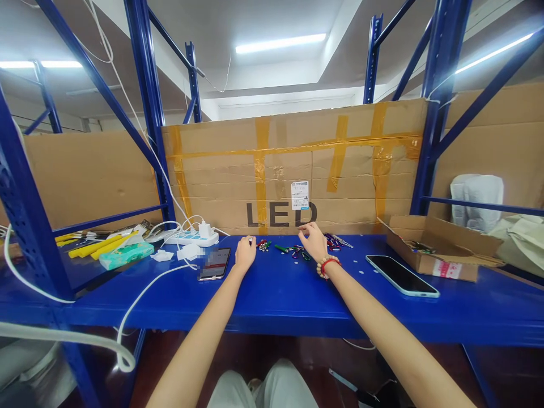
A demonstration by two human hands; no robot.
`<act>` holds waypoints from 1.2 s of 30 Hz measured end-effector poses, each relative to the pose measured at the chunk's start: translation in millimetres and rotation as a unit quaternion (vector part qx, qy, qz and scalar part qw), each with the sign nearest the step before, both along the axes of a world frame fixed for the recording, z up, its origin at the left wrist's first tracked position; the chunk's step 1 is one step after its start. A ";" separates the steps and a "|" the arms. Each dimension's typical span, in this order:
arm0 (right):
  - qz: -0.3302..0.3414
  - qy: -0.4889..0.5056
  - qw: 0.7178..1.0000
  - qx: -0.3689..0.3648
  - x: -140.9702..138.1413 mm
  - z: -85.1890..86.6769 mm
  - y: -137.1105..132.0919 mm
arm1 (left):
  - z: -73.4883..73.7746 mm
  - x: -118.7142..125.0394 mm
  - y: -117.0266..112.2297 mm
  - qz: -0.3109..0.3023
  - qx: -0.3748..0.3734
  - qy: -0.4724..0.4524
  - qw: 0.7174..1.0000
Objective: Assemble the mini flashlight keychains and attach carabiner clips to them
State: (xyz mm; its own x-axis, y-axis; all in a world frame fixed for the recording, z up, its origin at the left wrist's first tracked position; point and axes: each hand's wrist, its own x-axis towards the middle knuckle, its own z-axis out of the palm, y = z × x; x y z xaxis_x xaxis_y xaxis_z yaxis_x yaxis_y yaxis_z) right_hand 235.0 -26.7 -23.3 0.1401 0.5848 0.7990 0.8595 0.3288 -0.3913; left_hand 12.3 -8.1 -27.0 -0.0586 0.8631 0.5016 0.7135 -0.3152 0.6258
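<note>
My left hand [245,253] rests on the blue shelf, its fingers curled closed around something too small to make out. Just right of it lies a small pile of red and green metallic pieces [264,245]. My right hand [314,242], with a beaded bracelet at the wrist, hovers over the shelf with its fingers loosely bent and apart; nothing shows in them. Beneath and left of it are several small coloured clips [297,251] resembling carabiners, green and dark. More purple, red and silver clips [338,242] lie behind its wrist, partly hidden.
A phone [215,264] lies beside my left forearm, a larger phone [402,276] to the right. An open cardboard box [444,249] stands far right. Left are a power strip [193,238] with white cables, a green packet [126,256] and yellow-handled tools [102,245]. Cardboard [221,181] walls the back.
</note>
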 end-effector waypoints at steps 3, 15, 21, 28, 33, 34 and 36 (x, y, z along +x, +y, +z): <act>0.005 -0.014 0.999 -0.032 2.9 -3.9 4.0 | -0.7 1.9 3.1 -0.015 0.003 -0.017 1.000; 0.069 -0.112 0.982 -0.132 -11.9 0.9 -6.2 | -2.9 -3.6 13.0 0.059 -0.066 -0.157 0.984; 0.133 -0.185 0.959 -0.171 -41.2 -6.2 -11.7 | -0.9 -1.9 12.9 0.059 -0.085 -0.212 0.972; 0.149 -0.227 0.944 -0.187 -59.9 -12.9 -5.9 | 2.3 2.8 5.1 0.040 -0.090 -0.226 0.969; 0.111 -0.190 0.959 -0.180 -42.0 -6.1 8.8 | 3.7 2.5 1.5 0.031 -0.095 -0.227 0.969; 0.099 -0.177 0.963 -0.178 -34.9 -3.1 13.0 | 4.1 2.4 1.2 0.030 -0.096 -0.227 0.969; 0.073 -0.149 0.970 -0.176 -19.1 2.6 20.8 | 4.8 2.3 0.8 0.026 -0.098 -0.229 0.968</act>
State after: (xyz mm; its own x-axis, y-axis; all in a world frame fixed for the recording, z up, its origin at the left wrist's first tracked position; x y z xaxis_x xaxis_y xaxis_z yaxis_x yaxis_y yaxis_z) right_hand 215.9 -5.9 -20.7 -0.1716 0.8249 0.5385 0.9063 0.3465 -0.2418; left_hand 14.6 -7.4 -22.3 -0.2822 0.9290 0.2395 0.3585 -0.1294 0.9245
